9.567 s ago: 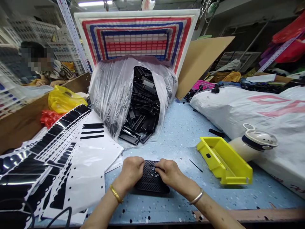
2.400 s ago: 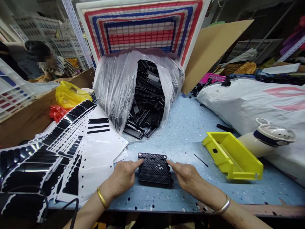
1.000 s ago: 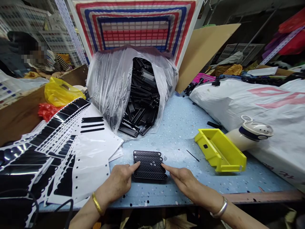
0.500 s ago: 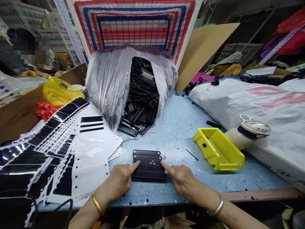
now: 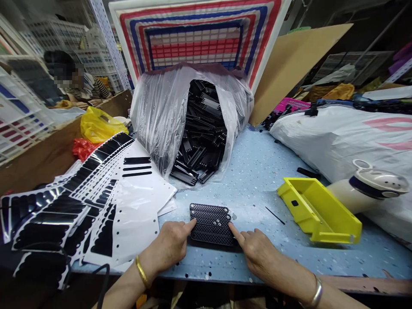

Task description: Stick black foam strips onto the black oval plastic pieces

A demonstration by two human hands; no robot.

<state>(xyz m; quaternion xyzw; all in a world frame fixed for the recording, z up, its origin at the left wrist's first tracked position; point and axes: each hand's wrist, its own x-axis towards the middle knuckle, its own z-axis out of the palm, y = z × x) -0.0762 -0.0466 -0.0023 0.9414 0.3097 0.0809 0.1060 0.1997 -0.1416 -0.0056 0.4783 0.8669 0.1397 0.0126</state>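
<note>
Several black strips with a cross-hatched surface (image 5: 210, 230) lie side by side as a flat block in front of me. Small silvery rings (image 5: 217, 222) show on them, a few near the middle and others at the strip ends. My left hand (image 5: 172, 242) touches the left end with its stretched index finger. At the right end the index fingertip of my right hand (image 5: 259, 251) rests on a strip. The other fingers of both hands are curled loosely and hold nothing visible. Whether a tiny ring sits under either fingertip is hidden.
Behind the strips, a clear plastic bag (image 5: 157, 116) spills black plastic parts (image 5: 206, 124). Sheets of black stickers (image 5: 106, 193) cover the left side. A yellow bin (image 5: 318, 210), a bottle (image 5: 370, 184) and a thin black stick (image 5: 274, 215) are rightward. Another person (image 5: 80, 86) sits back left.
The whole view has shifted, so things appear farther right. My right index finger has moved slightly down along the right strip ends; my left finger stays at the left end.
</note>
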